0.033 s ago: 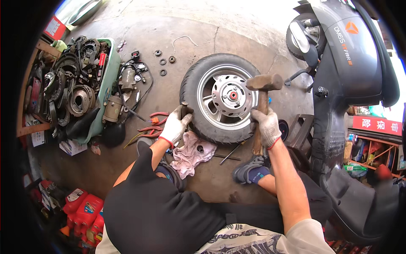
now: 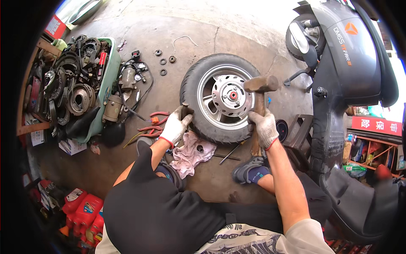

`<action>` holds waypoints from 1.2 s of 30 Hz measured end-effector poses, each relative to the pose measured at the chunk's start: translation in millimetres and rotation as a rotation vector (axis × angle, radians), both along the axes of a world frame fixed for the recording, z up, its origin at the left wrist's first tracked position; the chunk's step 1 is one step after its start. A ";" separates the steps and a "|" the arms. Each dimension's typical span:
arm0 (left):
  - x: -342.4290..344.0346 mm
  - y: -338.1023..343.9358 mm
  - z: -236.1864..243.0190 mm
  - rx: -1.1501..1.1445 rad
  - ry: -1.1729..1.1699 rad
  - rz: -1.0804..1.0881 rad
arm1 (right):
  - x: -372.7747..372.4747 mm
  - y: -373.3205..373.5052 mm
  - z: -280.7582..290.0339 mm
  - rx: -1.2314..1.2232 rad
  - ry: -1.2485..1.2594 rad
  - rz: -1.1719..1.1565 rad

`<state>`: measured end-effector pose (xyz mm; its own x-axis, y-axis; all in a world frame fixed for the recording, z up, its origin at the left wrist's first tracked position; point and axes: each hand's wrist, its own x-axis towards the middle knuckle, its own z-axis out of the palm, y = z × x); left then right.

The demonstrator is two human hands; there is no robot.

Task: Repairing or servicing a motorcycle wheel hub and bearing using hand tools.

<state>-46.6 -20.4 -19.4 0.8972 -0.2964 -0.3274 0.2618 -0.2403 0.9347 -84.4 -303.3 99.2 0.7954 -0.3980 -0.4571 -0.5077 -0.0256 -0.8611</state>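
A wheel with black tyre (image 2: 196, 84), silver rim and perforated brake disc (image 2: 222, 91) lies flat on the floor in front of me. My left hand (image 2: 175, 126), in a white glove, is closed round a short dark metal piece (image 2: 185, 109) at the tyre's left edge. My right hand (image 2: 264, 129), also gloved, grips the wooden handle of a hammer (image 2: 260, 84), its head raised over the wheel's right side. A pink rag (image 2: 190, 154) lies between my feet, with a small dark cylindrical part on it. Pliers (image 2: 156, 129) lie beside my left hand.
A green tub (image 2: 108, 51) heaped with metal parts stands left, near loose components and rings (image 2: 163, 72). A dark scooter (image 2: 351, 55) occupies the right, beside a dark plastic stool (image 2: 298, 135) and shelving (image 2: 368, 161). Red jugs (image 2: 84, 213) sit at lower left.
The hammer and my right hand have moved slightly to the left. My left hand is almost unmoved.
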 end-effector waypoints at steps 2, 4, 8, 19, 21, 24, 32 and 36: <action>-2.2 3.4 -1.1 -0.011 0.008 -0.003 | -6.5 8.5 -10.6 -0.067 -0.018 0.073; -3.8 7.4 -0.9 -0.015 0.021 -0.005 | -9.9 16.4 -20.2 -0.103 -0.016 0.099; 1.4 5.9 1.5 -0.079 0.046 0.005 | -4.3 20.8 -39.2 -0.274 0.045 0.192; 0.7 12.8 -11.8 0.026 0.052 -0.035 | -4.8 26.1 -18.4 -0.185 -0.021 0.137; 3.1 9.7 -6.2 -0.030 0.092 -0.025 | -5.5 22.0 -20.7 -0.233 -0.034 0.158; 4.7 4.5 4.9 -0.068 0.116 -0.027 | -7.3 16.9 -39.5 -0.355 0.013 0.180; 3.1 4.6 3.3 -0.049 0.050 -0.024 | -3.9 12.7 -20.9 -0.144 -0.025 0.097; 2.9 11.0 -15.4 0.037 0.008 -0.013 | -1.3 19.2 -1.8 -0.255 -0.081 0.137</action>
